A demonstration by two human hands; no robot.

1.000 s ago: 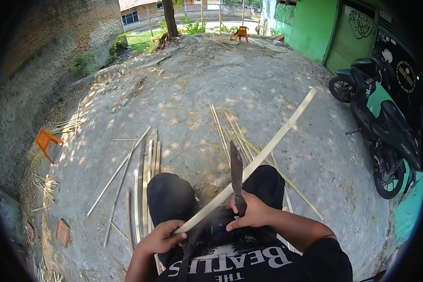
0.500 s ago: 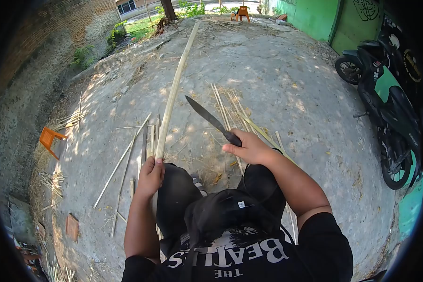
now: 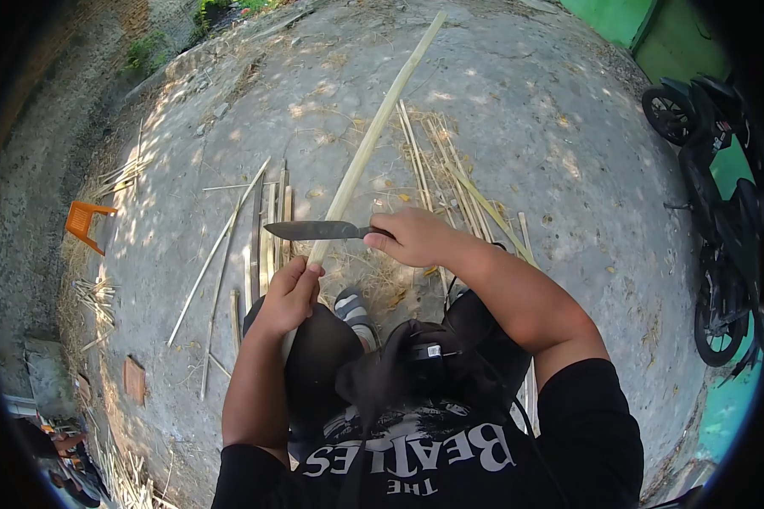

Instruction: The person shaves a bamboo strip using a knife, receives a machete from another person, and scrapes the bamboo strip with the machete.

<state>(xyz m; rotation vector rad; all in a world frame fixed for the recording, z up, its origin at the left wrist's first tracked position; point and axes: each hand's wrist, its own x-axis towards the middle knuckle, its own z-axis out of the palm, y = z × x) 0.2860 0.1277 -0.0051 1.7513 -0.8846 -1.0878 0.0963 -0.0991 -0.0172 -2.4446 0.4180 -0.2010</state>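
Observation:
My left hand (image 3: 290, 294) grips the near end of a long, pale bamboo strip (image 3: 372, 140), which slants up and away to the right. A large dark-bladed knife (image 3: 312, 230) lies across the strip just beyond that hand, its tip pointing left. My right hand (image 3: 412, 237) is wrapped around the knife's handle. Below the strip are my knees and a striped sandal or sock on one foot (image 3: 354, 310). Whether the blade's edge bites into the bamboo cannot be made out.
Bamboo strips (image 3: 221, 254) lie on the concrete to the left, and more strips (image 3: 463, 182) with shavings to the right. An orange plastic stool (image 3: 85, 225) and a brick (image 3: 133, 379) are at far left. A motorbike (image 3: 721, 212) stands at the right.
The knife has swung from beside the strip to lie across it, its tip now pointing left. The bamboo's far end has tilted to the right, and my view has tipped downward.

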